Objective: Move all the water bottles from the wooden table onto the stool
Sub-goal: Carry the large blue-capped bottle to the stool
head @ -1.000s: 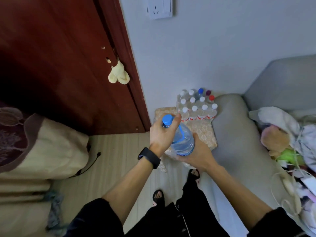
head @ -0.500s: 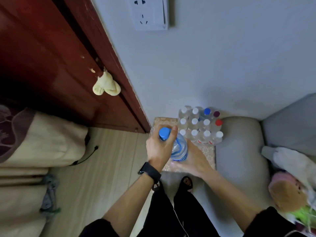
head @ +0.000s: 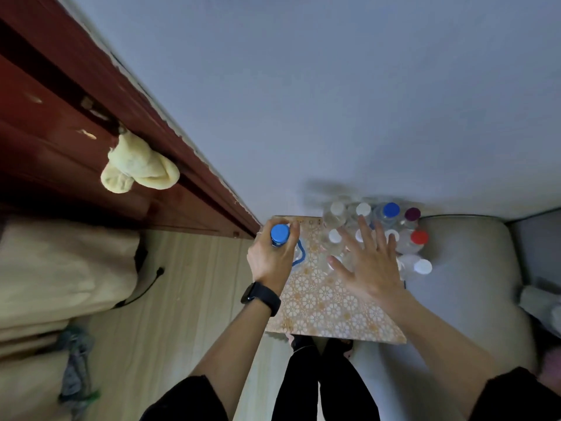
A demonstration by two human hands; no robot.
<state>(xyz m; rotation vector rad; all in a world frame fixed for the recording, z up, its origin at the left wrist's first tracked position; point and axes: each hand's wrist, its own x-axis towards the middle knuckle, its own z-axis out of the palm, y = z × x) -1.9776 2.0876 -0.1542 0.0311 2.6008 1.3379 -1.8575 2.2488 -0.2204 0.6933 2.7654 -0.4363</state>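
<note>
My left hand (head: 271, 259) grips the neck of a clear water bottle with a blue cap (head: 280, 234), held upright over the far left corner of the stool (head: 328, 311), whose top has an orange floral pattern. My right hand (head: 368, 265) is open with its fingers spread, hovering over the group of bottles (head: 376, 235) that stand at the stool's far right; whether it touches them I cannot tell. Those bottles have white caps, one blue, one purple, one red. The bottle's body is mostly hidden by my left hand.
A dark red wooden door (head: 76, 123) with a yellow cloth (head: 139, 168) hanging on it is at the left. A grey sofa arm (head: 467, 284) adjoins the stool on the right. Beige bedding (head: 54, 268) lies at the left on the wood floor.
My right hand has let go of the blue-capped bottle and moved right over the grouped bottles. My left hand has carried the bottle left, toward the stool's far left corner. The view has tilted downward.
</note>
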